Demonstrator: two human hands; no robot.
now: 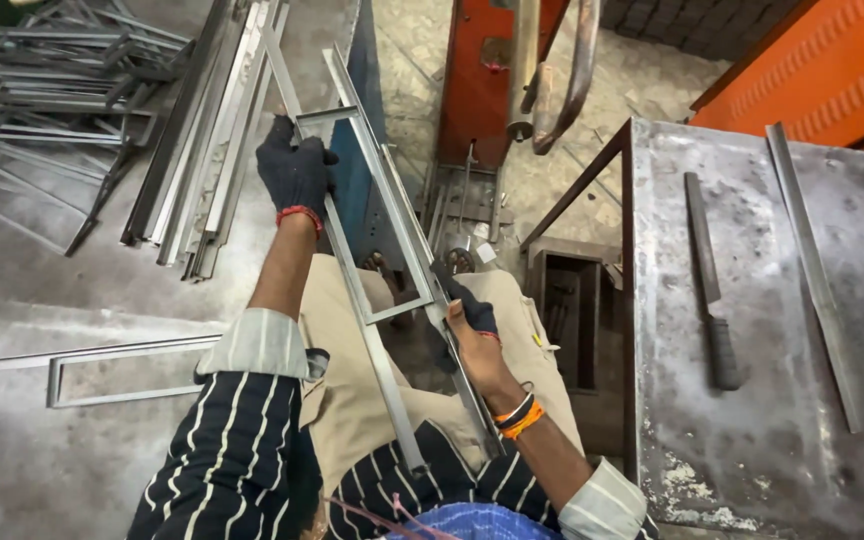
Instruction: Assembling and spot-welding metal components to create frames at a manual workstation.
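Two gloved hands, left hand, right hand, gripping one metal frame

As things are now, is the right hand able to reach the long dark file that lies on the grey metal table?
Probably not at once. The right hand is gripping the grey metal frame, as is the left hand. The long dark file lies uncovered on the grey metal table, on the person's right, so once freed it looks reachable.

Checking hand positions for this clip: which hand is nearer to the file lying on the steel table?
Right. The right hand grips the metal frame at its lower rail, closer to the file; the left hand holds the frame's far upper side.
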